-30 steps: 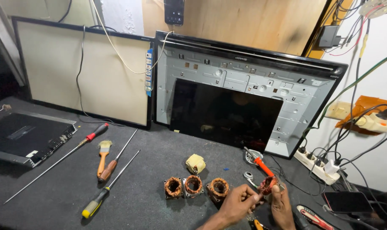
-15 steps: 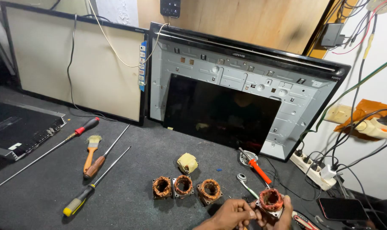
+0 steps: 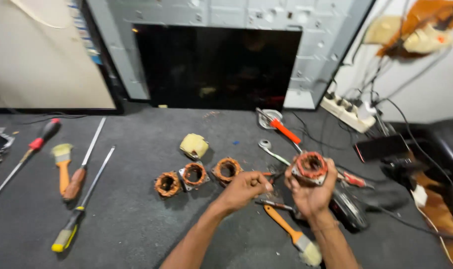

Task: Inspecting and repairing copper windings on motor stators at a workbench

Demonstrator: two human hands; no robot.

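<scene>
Hands (image 3: 278, 189) raised around motor stator (image 3: 310, 167)

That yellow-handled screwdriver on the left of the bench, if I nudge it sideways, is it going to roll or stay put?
The yellow-handled screwdriver looks likely to roll a little, since handle and shaft seem round. The dark mat under it looks fuzzy, which would probably slow it. It should stay stiff when lifted and feel handle-heavy, as the long shaft is thin.
</scene>
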